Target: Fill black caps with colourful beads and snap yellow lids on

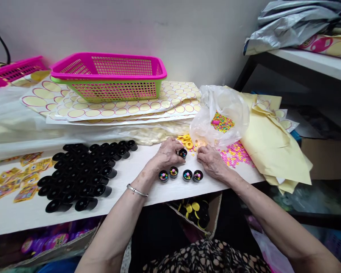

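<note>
My left hand (pixel 168 152) has its fingers closed around a small black cup (pixel 183 153) with coloured beads in it. Curled down on the table beside the plastic bag, my right hand (pixel 211 160) has its fingertips pressed together, and whatever they hold is hidden. Between the hands and nearer to me stand several more black cups (pixel 187 175) with coloured beads and pink pieces inside. Yellow rings (pixel 186 141) lie just beyond my left fingertips. Pink and yellow bits (pixel 237 154) are scattered right of my right hand. A clear bag (pixel 230 98) holds multicoloured beads (pixel 223 123).
A cluster of black cups (pixel 82 170) covers the left of the white table (pixel 147 161), beside yellow packets (pixel 25 176). A pink-and-green basket (pixel 110 77) rests on printed sheets (pixel 102 113) at the back. Yellow paper (pixel 275 140) overhangs the right end. Below sits a box (pixel 216 218) of yellow-lidded pieces.
</note>
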The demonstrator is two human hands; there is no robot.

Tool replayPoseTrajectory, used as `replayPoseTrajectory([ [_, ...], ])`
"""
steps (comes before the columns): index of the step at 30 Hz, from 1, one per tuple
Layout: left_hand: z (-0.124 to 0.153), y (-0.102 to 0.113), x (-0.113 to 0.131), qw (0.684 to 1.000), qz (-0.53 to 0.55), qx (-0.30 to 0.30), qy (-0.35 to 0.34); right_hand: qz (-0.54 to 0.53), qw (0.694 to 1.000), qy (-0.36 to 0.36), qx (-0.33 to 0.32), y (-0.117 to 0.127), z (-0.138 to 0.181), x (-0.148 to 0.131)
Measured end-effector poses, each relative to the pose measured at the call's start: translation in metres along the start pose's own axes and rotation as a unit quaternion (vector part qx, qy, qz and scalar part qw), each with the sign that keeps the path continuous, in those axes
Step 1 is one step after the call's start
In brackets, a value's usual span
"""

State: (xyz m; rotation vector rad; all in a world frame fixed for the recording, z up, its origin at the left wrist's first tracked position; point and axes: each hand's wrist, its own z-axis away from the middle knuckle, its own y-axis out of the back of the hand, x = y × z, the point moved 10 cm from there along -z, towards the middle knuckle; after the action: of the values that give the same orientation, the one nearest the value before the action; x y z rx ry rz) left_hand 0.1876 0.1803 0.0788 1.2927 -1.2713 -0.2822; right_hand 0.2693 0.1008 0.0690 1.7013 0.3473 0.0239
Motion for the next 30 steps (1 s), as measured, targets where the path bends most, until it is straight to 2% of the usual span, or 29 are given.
replayPoseTrajectory([
  [5,0.002,0.0,-0.005,0.999,0.031,-0.017,0.001,0.048,0.993,-0.007,-0.108,-0.015,-0.006,-0.01],
  [7,0.005,0.012,-0.013,0.996,0.081,0.006,0.024,0.036,0.988,-0.041,-0.144,-0.021,-0.01,-0.003],
  [9,0.01,0.028,-0.026,0.984,0.156,0.049,0.069,0.009,0.984,-0.086,-0.154,-0.024,-0.012,0.006],
  [11,0.018,0.043,-0.04,0.962,0.23,0.09,0.117,-0.023,0.986,-0.1,-0.13,-0.021,-0.013,0.01],
  [15,0.034,0.053,-0.058,0.924,0.309,0.139,0.179,-0.068,0.995,-0.036,-0.063,-0.011,-0.009,0.002],
  [18,0.037,0.035,-0.057,0.918,0.338,0.09,0.189,-0.088,0.995,0.01,-0.041,-0.009,-0.004,-0.004],
  [21,0.037,0.016,-0.051,0.92,0.347,0.035,0.179,-0.087,0.996,0.018,-0.02,-0.008,-0.003,-0.003],
  [23,0.037,0.01,-0.052,0.926,0.336,0.027,0.172,-0.089,0.996,0.017,0.008,-0.003,-0.004,-0.002],
  [27,0.035,0.005,-0.053,0.933,0.328,0.014,0.15,-0.1,0.988,0.02,0.119,0.024,-0.013,-0.006],
  [30,0.034,0.0,-0.055,0.933,0.329,0.004,0.148,-0.096,0.986,0.045,0.124,0.03,-0.028,-0.017],
])
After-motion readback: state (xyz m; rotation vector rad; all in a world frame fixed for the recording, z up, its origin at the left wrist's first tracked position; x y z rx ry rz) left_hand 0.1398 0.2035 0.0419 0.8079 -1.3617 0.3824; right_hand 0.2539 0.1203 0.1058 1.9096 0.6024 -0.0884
